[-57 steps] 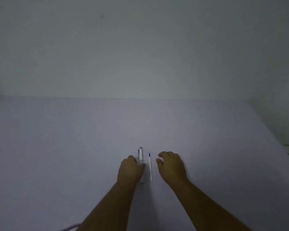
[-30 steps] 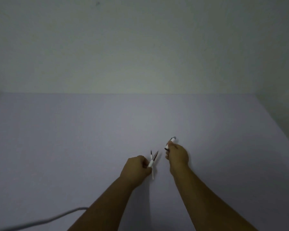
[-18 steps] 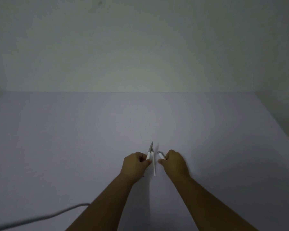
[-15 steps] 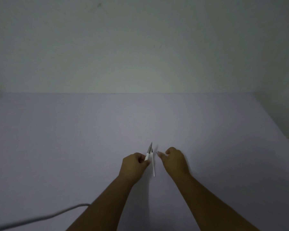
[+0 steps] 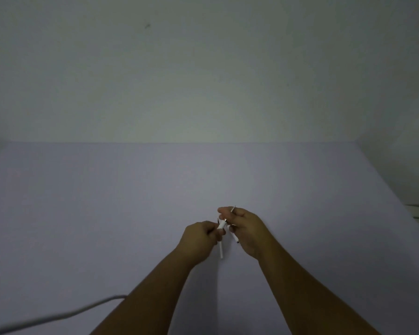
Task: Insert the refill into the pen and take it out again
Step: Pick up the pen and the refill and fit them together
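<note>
Left hand [image 5: 200, 238] pinched the white pen barrel [image 5: 220, 249] above the table [image 5: 107, 213] | right hand [image 5: 246, 228] closed on a thin piece we took for the refill [image 5: 232, 209] | parts met between our hands | risk: misaligned tip could jam or slip.

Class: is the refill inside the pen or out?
Cannot tell: the hands hide the joint, and the white pieces are too small.
</note>
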`<state>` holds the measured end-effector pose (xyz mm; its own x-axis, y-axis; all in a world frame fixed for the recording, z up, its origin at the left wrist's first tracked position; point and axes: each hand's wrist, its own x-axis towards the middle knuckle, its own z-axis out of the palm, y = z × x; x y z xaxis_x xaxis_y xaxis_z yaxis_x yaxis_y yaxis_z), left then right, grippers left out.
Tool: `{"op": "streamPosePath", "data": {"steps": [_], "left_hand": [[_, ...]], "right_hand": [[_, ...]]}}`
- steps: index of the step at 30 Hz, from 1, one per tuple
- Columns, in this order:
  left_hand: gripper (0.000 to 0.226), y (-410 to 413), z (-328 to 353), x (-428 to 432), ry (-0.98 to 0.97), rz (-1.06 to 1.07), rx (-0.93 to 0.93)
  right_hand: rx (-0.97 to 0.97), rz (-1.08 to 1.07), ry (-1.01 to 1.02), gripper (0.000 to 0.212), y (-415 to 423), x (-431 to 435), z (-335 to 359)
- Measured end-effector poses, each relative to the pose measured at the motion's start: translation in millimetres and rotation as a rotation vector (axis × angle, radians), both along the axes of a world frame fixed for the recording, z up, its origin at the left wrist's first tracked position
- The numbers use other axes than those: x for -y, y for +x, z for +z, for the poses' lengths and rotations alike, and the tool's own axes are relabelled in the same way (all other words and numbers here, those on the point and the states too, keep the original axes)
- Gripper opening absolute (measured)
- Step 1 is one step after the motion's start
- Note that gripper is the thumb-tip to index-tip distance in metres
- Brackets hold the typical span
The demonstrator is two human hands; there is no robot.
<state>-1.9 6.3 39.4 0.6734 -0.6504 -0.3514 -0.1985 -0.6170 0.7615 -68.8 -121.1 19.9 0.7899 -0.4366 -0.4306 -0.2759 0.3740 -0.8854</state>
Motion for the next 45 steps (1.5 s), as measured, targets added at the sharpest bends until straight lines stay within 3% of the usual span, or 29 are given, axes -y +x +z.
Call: {"op": "streamPosePath", "data": {"steps": [5, 7, 10, 14, 18, 22, 24, 26, 28, 30, 34, 38, 41, 43, 45], "left_hand": [[0.028, -2.5, 4.1, -0.2, 0.003, 0.0, 0.049], [0.028, -3.1, 5.7, -0.7, 0.011, 0.012, 0.036], [0.028, -3.7, 7.1, -2.9, 0.015, 0.011, 0.074], [0.028, -6.2, 8.0, -4.9, 0.026, 0.005, 0.108], [0.028, -8.0, 8.8, -5.5, 0.032, 0.007, 0.128], [0.028, -8.8, 9.4, -6.5, 0.045, 0.001, 0.142], [0.029, -9.3, 9.8, -7.0, 0.059, 0.0, 0.153], [0.03, -9.1, 10.4, -7.2, 0.064, 0.003, 0.163], [0.03, -9.1, 12.1, -7.2, 0.06, 0.01, 0.16], [0.029, -9.3, 13.1, -6.7, 0.056, 0.007, 0.153], [0.03, -9.2, 13.4, -5.1, 0.058, 0.013, 0.159], [0.03, -9.3, 15.9, -3.1, 0.051, 0.007, 0.159], [0.029, -8.6, 15.7, -3.8, 0.047, 0.009, 0.154], [0.029, -7.7, 15.3, -3.9, 0.05, 0.011, 0.159], [0.029, -7.6, 15.4, -4.0, 0.049, 0.01, 0.155]], "right_hand": [[-0.095, -0.076, -0.023, 0.018, -0.2, -0.2, 3.9], [-0.034, -0.078, 0.018, 0.007, -0.1, 1.6, 6.3], [0.018, -0.05, 0.08, 0.009, -0.8, 1.4, 9.5], [-0.071, -0.07, -0.018, 0.01, -1.2, -1.9, 11.4], [0.033, -0.083, 0.102, 0.01, -2.4, -2.1, 14.4], [-0.098, -0.087, -0.004, 0.014, -2.9, -6.2, 14.4], [-0.058, -0.101, 0.043, 0.005, -2.6, -6.6, 17.6], [-0.012, -0.105, 0.097, 0.009, -1.7, -5.5, 18.5], [-0.068, -0.11, 0.058, 0.005, -1.2, -7.2, 20.6], [-0.135, -0.109, -0.009, 0.015, -1.1, -6.8, 18.5], [-0.03, -0.13, 0.085, 0.008, -0.5, -5.4, 22.3], [-0.118, -0.131, 0.001, 0.019, 0.5, -7.6, 23.5], [-0.079, -0.149, 0.04, 0.011, -0.1, -6.9, 24.7], [-0.031, -0.161, 0.097, 0.016, 0.1, -5.2, 25.9], [-0.079, -0.165, 0.045, 0.012, 1.1, -5.6, 26.6]]}}
